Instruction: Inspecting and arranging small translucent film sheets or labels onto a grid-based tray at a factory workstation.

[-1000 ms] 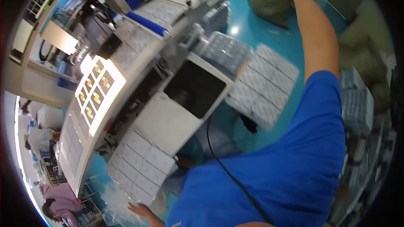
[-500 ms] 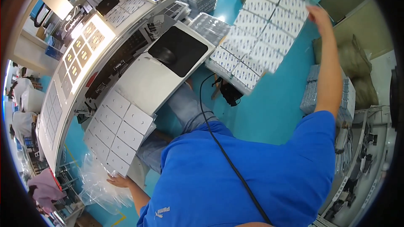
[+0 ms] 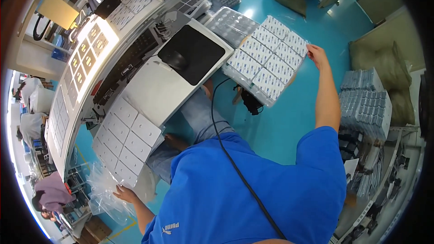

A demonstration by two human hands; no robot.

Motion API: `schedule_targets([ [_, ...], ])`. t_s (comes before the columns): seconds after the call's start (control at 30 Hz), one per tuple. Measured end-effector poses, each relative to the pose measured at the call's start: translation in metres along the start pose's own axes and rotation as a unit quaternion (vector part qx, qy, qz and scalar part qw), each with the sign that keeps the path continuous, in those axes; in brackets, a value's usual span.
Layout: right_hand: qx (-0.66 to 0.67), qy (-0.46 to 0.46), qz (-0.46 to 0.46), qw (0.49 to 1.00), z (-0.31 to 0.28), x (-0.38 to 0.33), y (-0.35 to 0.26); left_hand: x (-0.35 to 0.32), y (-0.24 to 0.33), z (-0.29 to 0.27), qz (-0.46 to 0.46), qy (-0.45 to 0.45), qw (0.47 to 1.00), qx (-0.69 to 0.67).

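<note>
Right hand point(image 3: 318, 55), fingers pinched on far-right edge of the clear plastic tray of white rectangular packs point(image 3: 266, 63), held over teal floor point(image 3: 280, 126). Looks light, bendy; prob. needs support underneath. Left hand point(image 3: 125, 194), fingers spread on crinkly clear plastic bags point(image 3: 106, 190), near left.

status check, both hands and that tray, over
Right hand gripping corner of clear tray of white packs, held out over floor. Left hand on plastic bags. Nothing blocking.

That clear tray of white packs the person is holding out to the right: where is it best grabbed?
By its rim. The tray of white packs is wide, flat and looks flimsy, so an edge grip from the side suits it; the right hand pinches its far right corner. A second hand on the opposite edge would probably steady it.
</note>
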State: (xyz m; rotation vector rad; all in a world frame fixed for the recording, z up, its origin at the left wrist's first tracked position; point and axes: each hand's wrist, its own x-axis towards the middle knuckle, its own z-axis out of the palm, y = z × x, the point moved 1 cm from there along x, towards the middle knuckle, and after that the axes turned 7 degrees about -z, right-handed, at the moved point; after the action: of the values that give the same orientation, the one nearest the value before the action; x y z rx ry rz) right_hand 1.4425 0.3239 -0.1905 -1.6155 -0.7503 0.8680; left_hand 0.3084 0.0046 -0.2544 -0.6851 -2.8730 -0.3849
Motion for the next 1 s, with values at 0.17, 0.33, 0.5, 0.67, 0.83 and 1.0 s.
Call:
schedule_targets([
  [0.17, 0.000, -0.003, 0.006, 1.000, -0.004, -0.004, 0.011, 0.006, 0.011, -0.021, -0.044, 0.072, 0.995, -0.043],
  [0.33, -0.305, 0.172, -0.146, 0.925, -0.028, 0.011, 0.032, 0.030, -0.001, -0.032, 0.097, 0.173, 0.976, -0.092],
  [0.5, -0.229, 0.310, -0.335, 0.860, 0.041, -0.050, -0.025, -0.051, 0.074, -0.066, 0.059, 0.029, 0.904, -0.423],
  [0.67, -0.099, 0.023, -0.350, 0.931, 0.283, -0.152, -0.039, -0.167, 0.179, -0.100, 0.121, -0.234, 0.838, -0.477],
  [0.83, -0.130, -0.239, -0.508, 0.818, 0.445, -0.274, -0.088, -0.187, 0.188, -0.080, -0.077, -0.418, 0.719, -0.550],
  [1.0, -0.203, -0.324, -0.456, 0.804, 0.509, -0.282, -0.050, -0.173, 0.152, -0.051, -0.252, -0.299, 0.657, -0.644],
])
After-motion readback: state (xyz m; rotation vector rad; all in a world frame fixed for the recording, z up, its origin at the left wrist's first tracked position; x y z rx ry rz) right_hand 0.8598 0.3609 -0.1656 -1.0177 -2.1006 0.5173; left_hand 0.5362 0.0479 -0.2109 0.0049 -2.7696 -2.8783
